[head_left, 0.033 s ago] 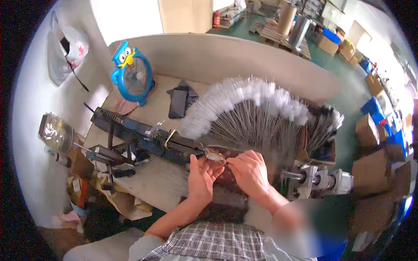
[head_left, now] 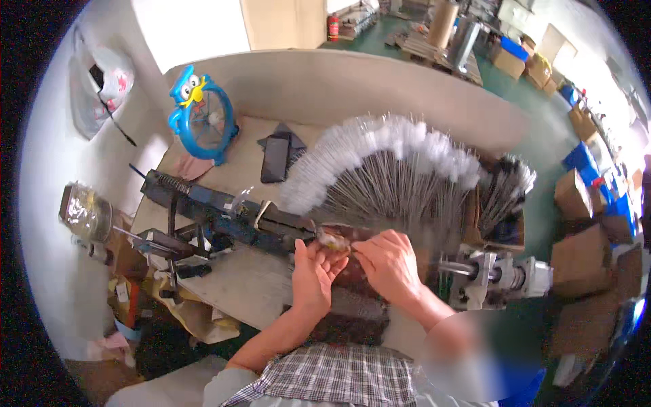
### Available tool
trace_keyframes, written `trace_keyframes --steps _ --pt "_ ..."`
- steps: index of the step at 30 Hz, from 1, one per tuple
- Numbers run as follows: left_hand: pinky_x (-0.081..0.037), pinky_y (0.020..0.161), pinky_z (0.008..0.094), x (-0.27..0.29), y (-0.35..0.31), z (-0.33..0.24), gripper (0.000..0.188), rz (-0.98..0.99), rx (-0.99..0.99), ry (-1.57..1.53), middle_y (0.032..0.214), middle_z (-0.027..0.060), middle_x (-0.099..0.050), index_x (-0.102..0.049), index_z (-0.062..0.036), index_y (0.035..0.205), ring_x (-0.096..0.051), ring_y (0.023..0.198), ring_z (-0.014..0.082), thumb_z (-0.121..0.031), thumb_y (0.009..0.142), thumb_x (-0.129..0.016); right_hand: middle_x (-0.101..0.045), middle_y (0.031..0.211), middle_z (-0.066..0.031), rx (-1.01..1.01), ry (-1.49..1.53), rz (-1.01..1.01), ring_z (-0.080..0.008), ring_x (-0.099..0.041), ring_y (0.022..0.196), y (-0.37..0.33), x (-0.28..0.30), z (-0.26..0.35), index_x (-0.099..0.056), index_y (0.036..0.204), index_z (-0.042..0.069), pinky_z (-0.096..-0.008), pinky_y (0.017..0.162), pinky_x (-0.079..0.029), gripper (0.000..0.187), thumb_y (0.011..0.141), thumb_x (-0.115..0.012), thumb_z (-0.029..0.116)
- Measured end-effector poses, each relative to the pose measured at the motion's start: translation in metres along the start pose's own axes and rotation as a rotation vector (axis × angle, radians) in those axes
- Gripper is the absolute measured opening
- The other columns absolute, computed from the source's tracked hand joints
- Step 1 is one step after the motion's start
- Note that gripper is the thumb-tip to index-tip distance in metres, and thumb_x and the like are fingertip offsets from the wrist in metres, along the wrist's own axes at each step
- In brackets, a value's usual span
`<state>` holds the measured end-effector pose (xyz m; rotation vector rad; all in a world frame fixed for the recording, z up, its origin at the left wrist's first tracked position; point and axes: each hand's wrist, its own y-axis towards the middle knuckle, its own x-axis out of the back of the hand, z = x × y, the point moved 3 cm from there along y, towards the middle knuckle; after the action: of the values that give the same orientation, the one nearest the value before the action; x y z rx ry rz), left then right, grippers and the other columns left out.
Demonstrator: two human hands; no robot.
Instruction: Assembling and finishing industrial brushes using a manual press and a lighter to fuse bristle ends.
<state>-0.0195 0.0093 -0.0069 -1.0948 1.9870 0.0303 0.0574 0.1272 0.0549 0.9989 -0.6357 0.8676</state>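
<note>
My left hand point(head_left: 314, 277) is turned palm up over the bench, thumb raised and fingers spread toward the right. At its fingertips is a small whitish piece point(head_left: 333, 240), blurred, and I cannot tell whether the hand holds it or only touches it. My right hand point(head_left: 390, 266) faces it with thumb and forefinger pinched together; what lies between them is too small to make out. Behind both hands fans a large bundle of thin wire-stemmed brushes point(head_left: 393, 173) with white fluffy tips. Left of the hands, a long dark machine bar point(head_left: 224, 211) runs diagonally up to the left.
A blue cartoon-shaped fan point(head_left: 203, 125) and a dark phone-like slab point(head_left: 274, 160) stand at the back left. To the right are a metal shaft mechanism point(head_left: 498, 275) and a box of darker brushes point(head_left: 505, 197). A low partition point(head_left: 352, 81) curves behind the bench point(head_left: 247, 271).
The view has shifted slightly. Both hands keep nearly the same pose, and the whitish piece at the left fingertips shows a little differently.
</note>
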Motion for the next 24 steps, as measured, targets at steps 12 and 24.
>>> trace_keyframes --steps 12,24 --pt "-0.046 0.079 0.0315 0.092 -0.026 -0.034 0.031 -0.18 -0.061 0.349 0.107 0.0072 -0.06 -0.053 -0.0052 0.113 -0.057 0.094 0.0177 -0.022 0.087 -0.057 -0.063 0.082 -0.0062 -0.231 -0.061 0.503 -0.0247 -0.062 0.077 -0.11 -0.052 -0.038 -0.066 0.088 0.01 -0.0371 0.062 -0.051 0.015 0.079 -0.062 0.021" --pt "-0.044 0.064 0.0244 0.379 -0.081 -0.207 0.044 -0.984 -0.371 0.185 0.087 -0.0005 -0.059 -0.057 -0.0092 0.098 -0.056 0.079 0.0136 -0.049 0.08 -0.063 -0.059 0.078 -0.0068 -0.258 -0.056 0.571 -0.0272 -0.062 0.076 -0.094 -0.027 -0.034 -0.061 0.081 0.01 -0.0413 0.063 -0.05 0.017 0.082 -0.056 0.026"
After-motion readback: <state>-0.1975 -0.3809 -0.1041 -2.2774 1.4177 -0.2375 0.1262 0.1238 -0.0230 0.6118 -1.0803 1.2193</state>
